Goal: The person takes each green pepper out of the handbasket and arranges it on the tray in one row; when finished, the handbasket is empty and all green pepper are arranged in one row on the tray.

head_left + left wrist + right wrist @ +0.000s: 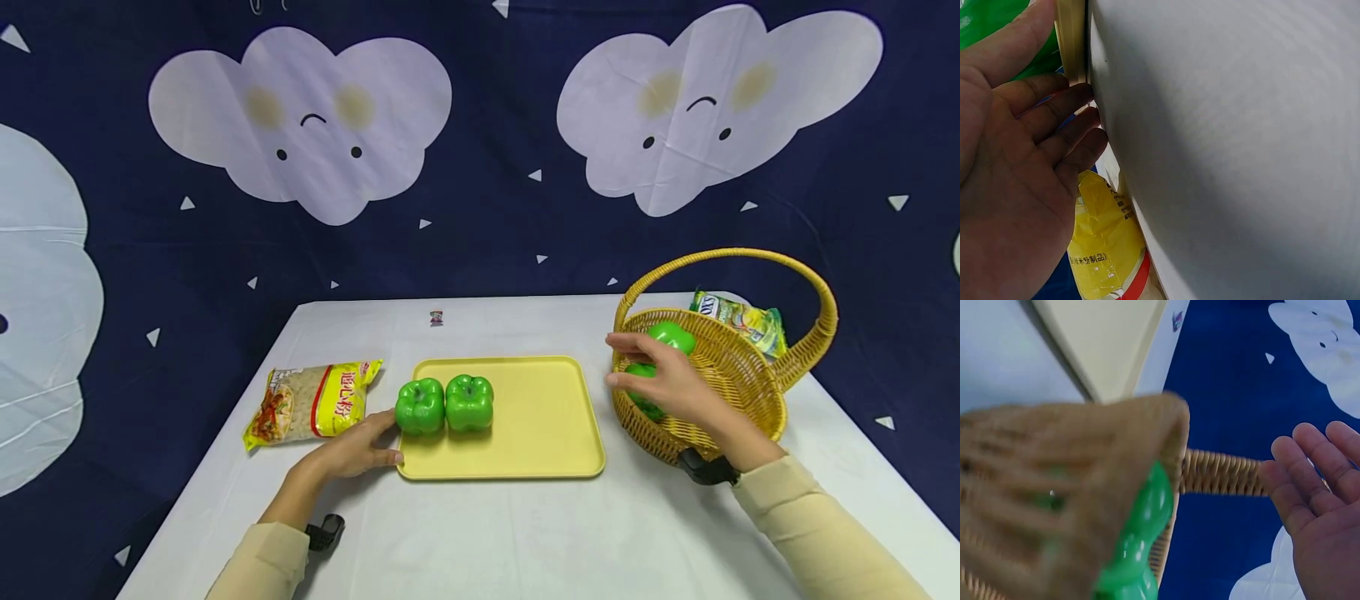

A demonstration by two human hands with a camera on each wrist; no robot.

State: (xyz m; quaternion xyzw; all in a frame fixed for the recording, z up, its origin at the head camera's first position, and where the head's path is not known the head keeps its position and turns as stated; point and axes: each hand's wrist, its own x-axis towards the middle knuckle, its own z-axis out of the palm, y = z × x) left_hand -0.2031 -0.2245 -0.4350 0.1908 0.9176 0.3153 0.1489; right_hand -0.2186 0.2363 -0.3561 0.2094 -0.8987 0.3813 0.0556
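Observation:
Two green bell peppers sit side by side on the left part of a yellow tray. My left hand rests at the tray's left edge, thumb against the rim and fingers extended; its palm holds nothing in the left wrist view. Over the left side of a wicker basket hovers my right hand, fingers extended. More green peppers lie inside the basket, partly hidden by this hand. In the right wrist view, the right palm is bare, and a pepper shows behind the basket rim.
A yellow bag of rice noodles lies left of the tray. Behind the basket, whose tall handle arches upward, is a green and yellow packet. A tiny wrapped item lies toward the table's back edge.

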